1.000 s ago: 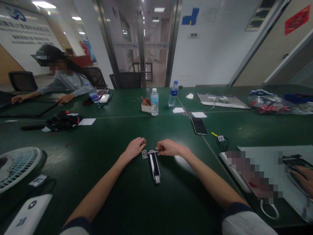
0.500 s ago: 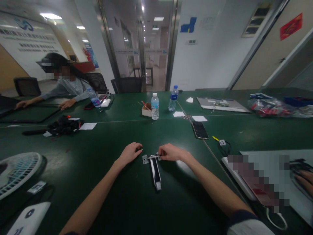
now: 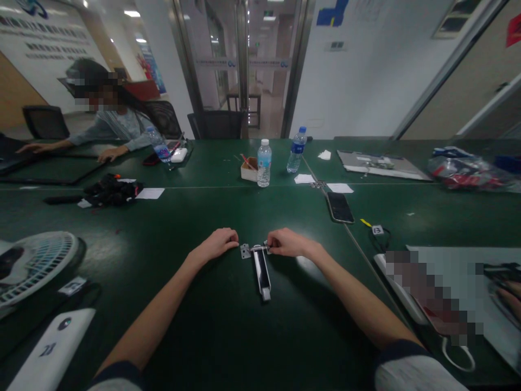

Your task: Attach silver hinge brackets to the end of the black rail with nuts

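Observation:
A small black and silver metal bracket [image 3: 261,269] lies on the green table [image 3: 228,326] in front of me, its long bar pointing toward me. My right hand [image 3: 285,243] is curled, its fingertips pinching the bracket's right top end. My left hand [image 3: 217,242] rests on the table in a loose fist just left of the bracket's silver tab, its fingertips close to it; whether anything is in the fingers cannot be made out.
A black phone [image 3: 340,207] lies to the right. Two water bottles [image 3: 264,163] and a small box stand farther back. A white fan [image 3: 35,269] and a white case [image 3: 49,353] sit at the left. Another person sits at the far left; someone's hand shows at the right edge.
My left hand drew back slightly from the bracket, then returned beside it. The right hand stays on the bracket's end. The camera view shifted a little.

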The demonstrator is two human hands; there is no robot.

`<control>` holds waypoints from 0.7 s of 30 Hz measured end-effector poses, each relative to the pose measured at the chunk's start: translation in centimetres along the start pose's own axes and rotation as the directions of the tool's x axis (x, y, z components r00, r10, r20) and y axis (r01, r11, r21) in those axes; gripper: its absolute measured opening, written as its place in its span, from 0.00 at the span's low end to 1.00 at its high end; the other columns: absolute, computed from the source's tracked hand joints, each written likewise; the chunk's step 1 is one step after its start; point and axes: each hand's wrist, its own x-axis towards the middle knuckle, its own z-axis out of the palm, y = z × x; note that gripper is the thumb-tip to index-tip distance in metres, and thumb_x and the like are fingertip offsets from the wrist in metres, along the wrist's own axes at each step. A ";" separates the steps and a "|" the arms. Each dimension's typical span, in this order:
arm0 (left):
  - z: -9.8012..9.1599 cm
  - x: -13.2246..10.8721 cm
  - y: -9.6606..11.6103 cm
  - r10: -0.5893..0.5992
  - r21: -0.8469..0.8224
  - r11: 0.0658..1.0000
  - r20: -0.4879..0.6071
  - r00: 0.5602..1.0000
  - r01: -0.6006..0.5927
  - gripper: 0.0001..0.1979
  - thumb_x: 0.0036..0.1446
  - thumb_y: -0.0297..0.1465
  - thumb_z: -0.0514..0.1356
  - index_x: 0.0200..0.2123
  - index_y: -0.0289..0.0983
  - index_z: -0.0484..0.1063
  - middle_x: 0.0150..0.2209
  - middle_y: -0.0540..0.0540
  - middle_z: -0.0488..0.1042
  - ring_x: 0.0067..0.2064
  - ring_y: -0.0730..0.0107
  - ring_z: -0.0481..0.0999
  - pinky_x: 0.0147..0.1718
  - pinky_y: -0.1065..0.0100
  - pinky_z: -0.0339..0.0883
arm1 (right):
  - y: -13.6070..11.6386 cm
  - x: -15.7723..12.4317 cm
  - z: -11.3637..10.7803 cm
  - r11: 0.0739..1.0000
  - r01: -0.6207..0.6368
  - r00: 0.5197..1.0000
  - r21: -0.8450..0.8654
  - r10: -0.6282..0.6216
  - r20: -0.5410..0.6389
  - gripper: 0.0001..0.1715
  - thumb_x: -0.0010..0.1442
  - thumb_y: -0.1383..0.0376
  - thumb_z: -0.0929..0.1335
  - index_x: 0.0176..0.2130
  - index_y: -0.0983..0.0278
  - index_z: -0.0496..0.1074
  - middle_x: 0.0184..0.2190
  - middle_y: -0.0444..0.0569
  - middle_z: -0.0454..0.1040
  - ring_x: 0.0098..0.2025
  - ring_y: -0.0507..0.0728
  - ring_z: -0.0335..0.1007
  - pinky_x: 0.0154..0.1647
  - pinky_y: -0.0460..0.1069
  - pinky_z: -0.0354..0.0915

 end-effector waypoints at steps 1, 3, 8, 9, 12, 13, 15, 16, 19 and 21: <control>-0.2 -0.1 0.1 -0.002 -0.009 1.000 0.015 1.000 0.003 0.10 0.62 0.36 0.55 0.38 0.36 0.72 0.39 0.44 0.71 0.39 0.64 0.71 0.37 0.67 0.64 | 0.0 0.0 0.0 1.000 0.002 1.000 0.004 -0.002 0.001 0.09 0.58 0.64 0.68 0.40 0.65 0.72 0.34 0.47 0.75 0.32 0.52 0.69 0.30 0.45 0.60; -0.5 -0.4 0.4 0.004 -0.021 1.000 0.038 0.999 -0.003 0.10 0.63 0.36 0.55 0.38 0.36 0.71 0.40 0.44 0.71 0.39 0.64 0.71 0.37 0.66 0.64 | 0.0 0.0 -0.1 1.000 0.007 1.000 0.003 -0.007 -0.002 0.09 0.58 0.64 0.68 0.40 0.65 0.72 0.33 0.47 0.75 0.32 0.52 0.69 0.31 0.45 0.60; -0.7 -0.5 1.6 0.092 -0.096 0.991 0.033 0.995 -0.088 0.10 0.62 0.36 0.56 0.38 0.35 0.71 0.37 0.45 0.71 0.36 0.66 0.71 0.35 0.68 0.65 | 0.0 0.1 -0.2 1.000 0.014 1.000 -0.016 -0.014 -0.016 0.09 0.58 0.64 0.68 0.39 0.65 0.73 0.33 0.47 0.75 0.32 0.52 0.69 0.30 0.45 0.59; -0.7 -0.5 1.8 0.111 -0.114 0.988 0.031 0.993 -0.107 0.10 0.61 0.35 0.56 0.38 0.35 0.71 0.37 0.45 0.71 0.35 0.67 0.71 0.35 0.68 0.65 | -0.1 0.1 -0.2 1.000 0.013 1.000 -0.016 -0.013 -0.013 0.08 0.58 0.65 0.68 0.39 0.65 0.73 0.33 0.47 0.75 0.32 0.52 0.69 0.30 0.45 0.58; -0.3 -0.5 2.3 0.138 -0.150 0.980 0.030 0.990 -0.132 0.08 0.60 0.33 0.57 0.37 0.35 0.71 0.37 0.46 0.71 0.35 0.68 0.71 0.34 0.69 0.65 | -0.2 0.0 -0.3 1.000 0.004 1.000 -0.027 -0.004 0.000 0.08 0.57 0.65 0.68 0.39 0.65 0.72 0.33 0.47 0.75 0.32 0.52 0.69 0.30 0.45 0.58; -0.2 -0.5 2.4 0.139 -0.156 0.979 0.026 0.990 -0.134 0.07 0.60 0.33 0.57 0.37 0.35 0.71 0.37 0.46 0.71 0.35 0.69 0.71 0.35 0.69 0.65 | -0.3 0.0 -0.3 0.999 0.001 1.000 -0.032 -0.001 0.004 0.08 0.57 0.65 0.68 0.39 0.65 0.72 0.32 0.47 0.75 0.31 0.52 0.69 0.30 0.45 0.58; 0.1 -0.5 2.5 0.137 -0.169 0.977 0.011 0.991 -0.133 0.06 0.59 0.32 0.58 0.36 0.35 0.72 0.36 0.47 0.71 0.35 0.69 0.71 0.35 0.69 0.65 | -0.5 -0.1 -0.3 0.999 -0.005 1.000 -0.043 0.005 0.005 0.08 0.57 0.65 0.68 0.39 0.65 0.72 0.33 0.47 0.75 0.31 0.52 0.69 0.30 0.45 0.57; 0.1 -0.5 2.5 0.137 -0.180 0.974 0.004 0.991 -0.134 0.06 0.58 0.31 0.58 0.37 0.35 0.72 0.36 0.47 0.71 0.35 0.69 0.71 0.35 0.69 0.66 | -0.5 -0.2 -0.4 0.999 -0.007 1.000 -0.044 0.007 0.005 0.08 0.58 0.65 0.68 0.39 0.65 0.72 0.33 0.48 0.75 0.31 0.52 0.69 0.30 0.45 0.57; 0.2 -0.5 2.7 0.129 -0.221 0.967 -0.009 0.992 -0.127 0.07 0.58 0.31 0.59 0.38 0.35 0.71 0.38 0.47 0.72 0.35 0.70 0.72 0.36 0.69 0.66 | -0.6 -0.3 -0.5 0.999 -0.007 1.000 -0.040 0.008 0.017 0.09 0.58 0.64 0.68 0.39 0.65 0.72 0.34 0.48 0.75 0.32 0.52 0.68 0.30 0.45 0.57; 0.3 -0.5 2.7 0.124 -0.239 0.963 -0.017 0.992 -0.125 0.08 0.57 0.31 0.60 0.39 0.35 0.71 0.39 0.47 0.72 0.37 0.70 0.72 0.37 0.69 0.67 | -0.6 -0.3 -0.6 0.999 -0.006 1.000 -0.041 0.007 0.023 0.09 0.58 0.64 0.68 0.40 0.65 0.72 0.34 0.48 0.75 0.32 0.52 0.68 0.30 0.45 0.57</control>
